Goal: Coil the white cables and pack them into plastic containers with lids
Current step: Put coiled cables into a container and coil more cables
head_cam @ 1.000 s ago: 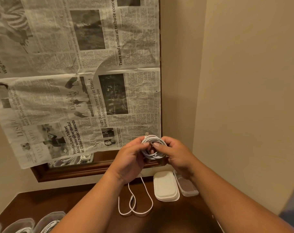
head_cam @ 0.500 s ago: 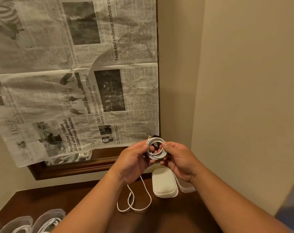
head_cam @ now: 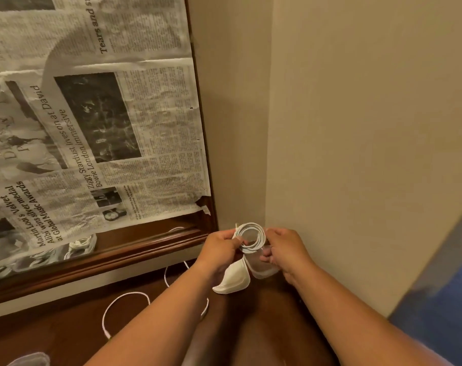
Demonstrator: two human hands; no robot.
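Note:
A coiled white cable (head_cam: 251,237) is held between both hands, low over the back right corner of the dark wooden table (head_cam: 66,334). My left hand (head_cam: 220,250) pinches its left side. My right hand (head_cam: 285,249) grips its right side. Directly beneath the coil sit a clear plastic container (head_cam: 261,268) and a stack of white lids (head_cam: 233,280), both partly hidden by my hands. A loose white cable (head_cam: 124,299) lies in loops on the table to the left, passing under my left forearm.
A newspaper-covered mirror in a brown wooden frame (head_cam: 145,247) leans at the back. Beige walls close in at the right. The edge of another clear container (head_cam: 31,360) shows at the bottom left.
Both hands have carried the coil down and to the right, from chest height to just above the container and lids. The view has tilted down and closer.

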